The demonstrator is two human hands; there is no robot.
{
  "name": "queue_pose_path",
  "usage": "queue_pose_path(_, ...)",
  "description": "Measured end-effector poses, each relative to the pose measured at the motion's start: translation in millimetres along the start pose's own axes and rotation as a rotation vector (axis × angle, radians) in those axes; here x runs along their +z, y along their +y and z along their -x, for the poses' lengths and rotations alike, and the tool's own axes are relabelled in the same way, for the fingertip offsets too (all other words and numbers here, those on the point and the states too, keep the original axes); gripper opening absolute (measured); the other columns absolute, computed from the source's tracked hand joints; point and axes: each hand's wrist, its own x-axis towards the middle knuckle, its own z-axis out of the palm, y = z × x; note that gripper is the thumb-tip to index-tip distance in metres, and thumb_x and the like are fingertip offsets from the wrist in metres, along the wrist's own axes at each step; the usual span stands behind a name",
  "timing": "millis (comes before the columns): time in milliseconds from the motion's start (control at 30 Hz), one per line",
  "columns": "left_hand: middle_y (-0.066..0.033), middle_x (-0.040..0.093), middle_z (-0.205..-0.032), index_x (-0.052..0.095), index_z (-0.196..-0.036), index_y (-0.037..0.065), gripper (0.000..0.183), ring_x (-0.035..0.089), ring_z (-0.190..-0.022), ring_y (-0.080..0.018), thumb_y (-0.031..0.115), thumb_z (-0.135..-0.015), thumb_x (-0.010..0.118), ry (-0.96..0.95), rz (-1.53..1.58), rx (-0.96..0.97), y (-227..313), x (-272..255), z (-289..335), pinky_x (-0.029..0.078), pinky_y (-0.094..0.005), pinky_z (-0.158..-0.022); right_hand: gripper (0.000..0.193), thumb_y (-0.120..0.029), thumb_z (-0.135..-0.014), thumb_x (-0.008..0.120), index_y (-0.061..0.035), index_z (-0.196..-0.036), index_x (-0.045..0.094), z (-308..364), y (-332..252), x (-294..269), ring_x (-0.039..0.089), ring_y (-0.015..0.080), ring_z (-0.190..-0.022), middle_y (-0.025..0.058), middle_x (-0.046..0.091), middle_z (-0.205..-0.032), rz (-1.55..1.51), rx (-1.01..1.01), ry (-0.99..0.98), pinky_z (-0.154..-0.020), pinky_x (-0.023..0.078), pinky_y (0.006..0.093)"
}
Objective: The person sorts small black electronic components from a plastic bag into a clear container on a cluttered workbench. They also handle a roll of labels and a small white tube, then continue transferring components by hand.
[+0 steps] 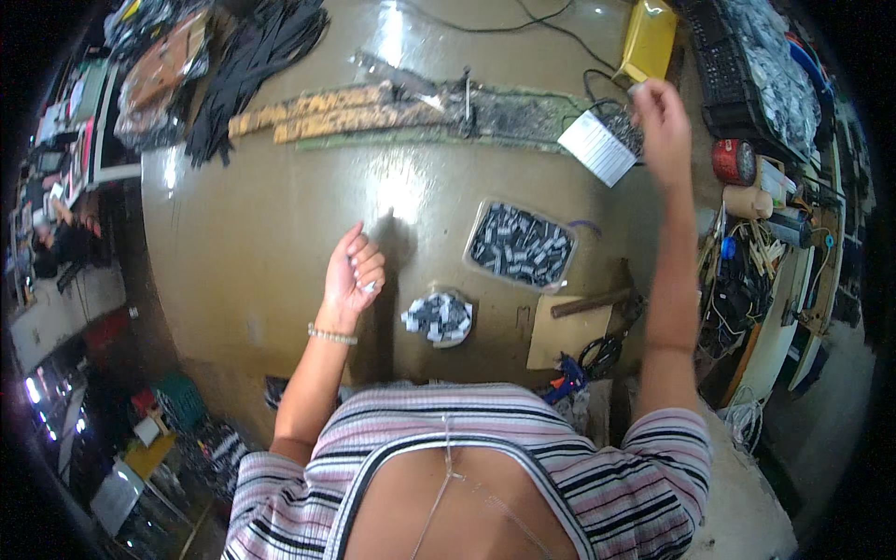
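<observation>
My left hand (355,268) is raised over the table, its fingers curled in. A small whitish bit shows at its edge, too little to name. My right hand (664,131) reaches far right with its fingertips pinched together, close to a yellow box (648,42). What lies in that pinch is too small to make out. Below it lie a heap of small dark pieces (620,122) and a lined white paper (597,149). A clear rectangular tub (521,245) full of small black and grey pieces stands mid-table. Nearer me, a round container (438,318) holds black and white pieces.
Across the back lies a long worn board (373,114) with yellow strips. Black straps (257,70) are heaped at the far left. On the right stand a black crate (747,75) and a red roll (734,161). A glue gun (567,378) and brown cardboard (569,336) lie near me.
</observation>
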Motion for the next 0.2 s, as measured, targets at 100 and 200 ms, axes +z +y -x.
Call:
queue_pose_path(100, 0.004, 0.029, -0.049, 0.039, -0.06, 0.014, 0.041, 0.025, -0.039, -0.0072, 0.03, -0.097, 0.047, 0.022, -0.033, -0.053, -23.5, -11.0, 13.3, 0.023, -0.0198, -0.032, 0.005, -0.009, -0.09, 0.055, -0.0048, -0.087, 0.055, 130.7, -67.9, 76.3, 0.054, 0.0138, -0.08, 0.0046, 0.054, -0.081, -0.054, -0.208, -0.309, -0.076, 0.046, 0.0297)
queue_pose_path(200, 0.0037, 0.033, -0.05, 0.042, -0.064, 0.013, 0.038, 0.032, -0.037, -0.0058, 0.033, -0.097, 0.047, 0.099, -0.268, -0.054, -53.6, -21.4, 41.1, 0.026, -0.0184, -0.03, 0.001, -0.003, -0.086, 0.055, -0.0041, -0.086, 0.055, 200.1, -127.1, 139.9, 0.057, 0.0202, -0.083, 0.0064, 0.056, -0.087, -0.126, -0.155, -0.583, -0.08, 0.046, 0.0325)
